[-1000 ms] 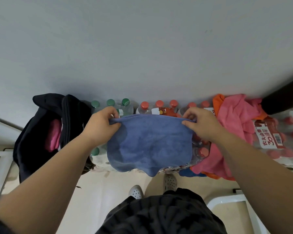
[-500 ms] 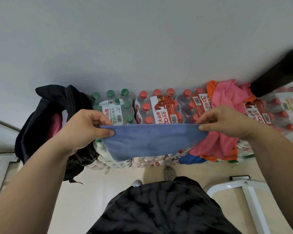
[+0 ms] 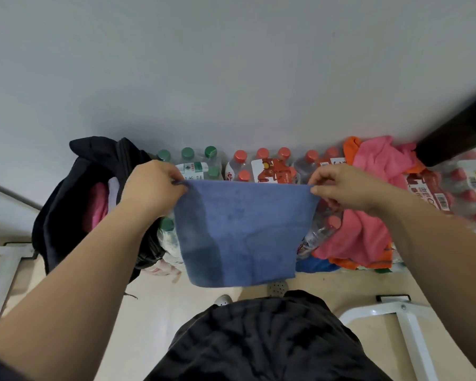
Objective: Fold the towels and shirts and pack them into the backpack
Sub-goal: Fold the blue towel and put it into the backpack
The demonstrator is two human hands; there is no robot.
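Note:
A blue towel [image 3: 242, 232] hangs stretched in the air in front of me. My left hand [image 3: 151, 188] pinches its top left corner and my right hand [image 3: 341, 188] pinches its top right corner. The black backpack [image 3: 66, 204] stands open at the left against the wall, with pink and white cloth inside it. A heap of pink cloth [image 3: 368, 215] and orange cloth [image 3: 351, 145] lies on the bottle packs at the right.
Shrink-wrapped packs of water bottles, green-capped [image 3: 193, 163] and red-capped [image 3: 270, 166], line the grey wall [image 3: 231, 64]. A dark object [image 3: 456, 130] juts in at the upper right. White metal frames [image 3: 404, 323] stand on the floor at both sides. My shoes [image 3: 278, 287] show below the towel.
The towel hung low a second ago, then was pulled flat and taut. Now it hangs down full length again from both hands, which stay at its top corners.

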